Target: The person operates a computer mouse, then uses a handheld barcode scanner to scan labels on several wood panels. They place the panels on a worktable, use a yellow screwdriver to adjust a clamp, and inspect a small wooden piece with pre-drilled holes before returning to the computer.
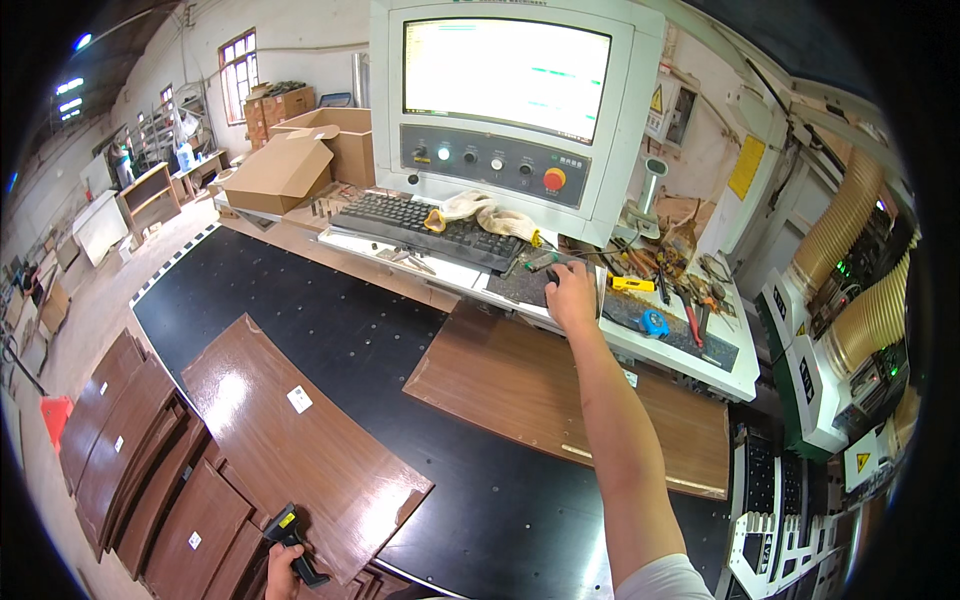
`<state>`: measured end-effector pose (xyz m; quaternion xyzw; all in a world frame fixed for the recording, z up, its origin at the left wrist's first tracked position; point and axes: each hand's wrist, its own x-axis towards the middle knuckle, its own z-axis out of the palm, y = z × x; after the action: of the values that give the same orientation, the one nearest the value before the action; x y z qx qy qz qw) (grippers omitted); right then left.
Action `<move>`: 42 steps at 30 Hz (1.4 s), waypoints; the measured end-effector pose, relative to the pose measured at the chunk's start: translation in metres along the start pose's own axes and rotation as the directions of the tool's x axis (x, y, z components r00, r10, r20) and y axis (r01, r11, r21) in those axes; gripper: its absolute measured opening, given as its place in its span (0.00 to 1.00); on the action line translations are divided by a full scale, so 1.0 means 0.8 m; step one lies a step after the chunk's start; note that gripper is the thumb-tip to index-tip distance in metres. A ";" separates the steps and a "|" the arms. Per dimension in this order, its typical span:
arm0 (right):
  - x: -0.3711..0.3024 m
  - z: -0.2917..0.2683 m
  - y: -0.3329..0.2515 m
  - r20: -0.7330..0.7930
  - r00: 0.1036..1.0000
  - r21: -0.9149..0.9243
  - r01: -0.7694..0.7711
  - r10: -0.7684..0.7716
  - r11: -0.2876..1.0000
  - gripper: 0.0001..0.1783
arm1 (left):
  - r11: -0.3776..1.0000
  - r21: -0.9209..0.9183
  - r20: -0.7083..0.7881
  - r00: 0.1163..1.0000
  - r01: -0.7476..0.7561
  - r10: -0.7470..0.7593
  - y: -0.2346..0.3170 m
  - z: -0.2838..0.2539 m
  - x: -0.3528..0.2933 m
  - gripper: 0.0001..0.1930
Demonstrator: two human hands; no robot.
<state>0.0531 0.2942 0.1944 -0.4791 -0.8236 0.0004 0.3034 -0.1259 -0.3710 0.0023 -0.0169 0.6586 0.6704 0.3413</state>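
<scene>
My left hand (283,568), at the lower left, grips a black and yellow handheld barcode scanner (285,523) above the near end of a brown wood-grain panel (270,390). That panel bears a small white label (299,399) and lies partly on a black table (330,320). Stretched forward, my right hand (573,296) is closed over a dark computer mouse (552,276), mostly covered by the fingers, on the white console shelf. Beside it lies a black keyboard (410,227) with pale work gloves (490,215) on top. Behind stands a lit monitor (505,75).
A second brown panel (500,375) lies under my right forearm. Stacked brown panels (130,440) stand at the left. Right of the mouse are a yellow cutter (632,284), a blue tape measure (654,322) and loose tools. Cardboard boxes (280,170) sit behind; ribbed hoses (840,220) rise at right.
</scene>
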 end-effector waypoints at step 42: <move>-0.450 -0.034 0.102 0.358 0.927 -0.037 0.137 -0.115 0.990 0.39 | 0.972 -0.160 -0.067 0.984 -0.174 0.165 0.064 0.228 -0.096 0.18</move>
<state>0.2594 0.0459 0.0131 -0.4265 -0.8935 0.0421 0.1341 -0.0141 -0.2363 0.1074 -0.0067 0.6089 0.7486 0.2624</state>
